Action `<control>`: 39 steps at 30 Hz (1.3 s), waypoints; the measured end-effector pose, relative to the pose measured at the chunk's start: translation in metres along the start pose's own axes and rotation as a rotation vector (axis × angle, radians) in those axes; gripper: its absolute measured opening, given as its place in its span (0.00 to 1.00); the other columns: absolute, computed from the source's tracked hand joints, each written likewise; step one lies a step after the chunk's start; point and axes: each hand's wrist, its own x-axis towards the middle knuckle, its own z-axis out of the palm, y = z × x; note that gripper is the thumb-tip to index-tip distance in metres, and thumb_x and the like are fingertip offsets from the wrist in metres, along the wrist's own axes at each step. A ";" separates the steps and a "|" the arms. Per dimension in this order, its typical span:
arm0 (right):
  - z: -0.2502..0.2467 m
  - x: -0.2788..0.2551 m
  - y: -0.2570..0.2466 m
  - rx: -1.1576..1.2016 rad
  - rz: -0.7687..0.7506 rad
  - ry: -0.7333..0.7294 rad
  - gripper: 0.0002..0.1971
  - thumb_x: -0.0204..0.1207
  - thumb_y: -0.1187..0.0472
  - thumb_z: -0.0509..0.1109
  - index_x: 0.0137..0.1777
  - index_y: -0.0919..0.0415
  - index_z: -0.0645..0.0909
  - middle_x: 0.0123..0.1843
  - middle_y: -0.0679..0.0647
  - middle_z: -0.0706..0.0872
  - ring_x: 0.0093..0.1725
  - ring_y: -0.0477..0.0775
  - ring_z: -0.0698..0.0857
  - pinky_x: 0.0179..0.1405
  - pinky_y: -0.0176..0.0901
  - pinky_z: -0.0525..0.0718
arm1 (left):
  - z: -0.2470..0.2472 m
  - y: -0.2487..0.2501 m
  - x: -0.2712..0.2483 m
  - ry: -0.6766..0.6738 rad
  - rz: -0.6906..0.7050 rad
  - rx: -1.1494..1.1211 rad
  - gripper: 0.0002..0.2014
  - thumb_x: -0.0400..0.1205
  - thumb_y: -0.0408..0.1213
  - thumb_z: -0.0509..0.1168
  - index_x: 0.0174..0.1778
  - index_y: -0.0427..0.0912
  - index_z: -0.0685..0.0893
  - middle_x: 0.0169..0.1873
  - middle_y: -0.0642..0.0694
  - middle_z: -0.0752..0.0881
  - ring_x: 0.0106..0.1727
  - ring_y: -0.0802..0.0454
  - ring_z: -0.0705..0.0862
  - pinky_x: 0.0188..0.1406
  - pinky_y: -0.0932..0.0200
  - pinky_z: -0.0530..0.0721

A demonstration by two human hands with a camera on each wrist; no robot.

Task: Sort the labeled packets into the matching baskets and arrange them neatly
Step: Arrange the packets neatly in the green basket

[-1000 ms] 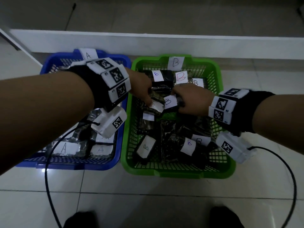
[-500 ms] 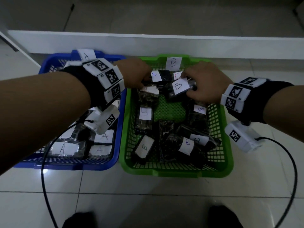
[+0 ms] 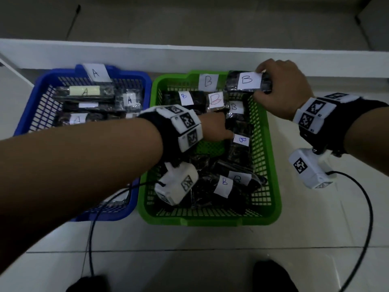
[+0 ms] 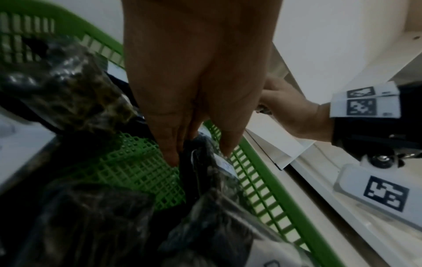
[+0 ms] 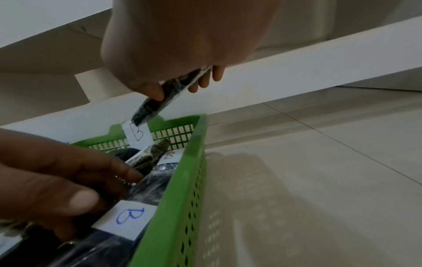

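Pale glossy floor tiles (image 3: 189,260) cover the near ground, crossed by thin grout lines. A long white ledge (image 3: 189,53) runs across the far side, with a grey surface (image 3: 210,17) beyond it (one thin dark streak at its left). A dark shoe tip (image 3: 88,284) and a second shoe tip (image 3: 273,277) show at the bottom edge. A black cable (image 3: 90,239) trails over the tiles, and another cable (image 3: 371,216) curves at the right.

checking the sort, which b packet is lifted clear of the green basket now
The B packet pinched in the right hand above the green basket's far right corner; the others lie inside.

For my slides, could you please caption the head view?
Right hand holds a B packet above the green basket; left hand pinches another packet inside.
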 end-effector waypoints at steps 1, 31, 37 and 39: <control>0.000 -0.001 0.002 0.014 0.010 0.004 0.27 0.63 0.47 0.61 0.60 0.61 0.76 0.48 0.64 0.82 0.51 0.66 0.77 0.47 0.52 0.74 | 0.005 0.002 0.005 -0.021 -0.030 -0.107 0.17 0.83 0.53 0.60 0.59 0.42 0.73 0.47 0.43 0.77 0.41 0.52 0.77 0.35 0.60 0.75; -0.004 -0.018 0.010 -0.029 -0.253 -0.180 0.26 0.64 0.46 0.61 0.59 0.60 0.77 0.49 0.59 0.84 0.49 0.61 0.77 0.44 0.45 0.69 | -0.059 -0.022 -0.032 -0.263 -0.149 -0.355 0.19 0.76 0.25 0.69 0.62 0.39 0.75 0.49 0.42 0.83 0.39 0.51 0.83 0.27 0.65 0.85; 0.015 -0.025 -0.011 -0.119 -0.385 -0.310 0.23 0.67 0.44 0.67 0.58 0.55 0.77 0.47 0.53 0.84 0.48 0.54 0.70 0.51 0.51 0.69 | -0.065 -0.060 -0.059 -0.397 -0.184 -0.016 0.20 0.72 0.35 0.76 0.58 0.47 0.79 0.45 0.48 0.86 0.40 0.58 0.82 0.37 0.67 0.80; 0.022 -0.027 -0.016 -0.174 -0.420 -0.355 0.23 0.67 0.44 0.69 0.60 0.53 0.76 0.49 0.52 0.83 0.49 0.53 0.68 0.49 0.49 0.67 | -0.061 -0.062 -0.061 -0.357 -0.150 0.144 0.20 0.72 0.42 0.77 0.57 0.49 0.79 0.43 0.54 0.83 0.39 0.64 0.79 0.34 0.70 0.76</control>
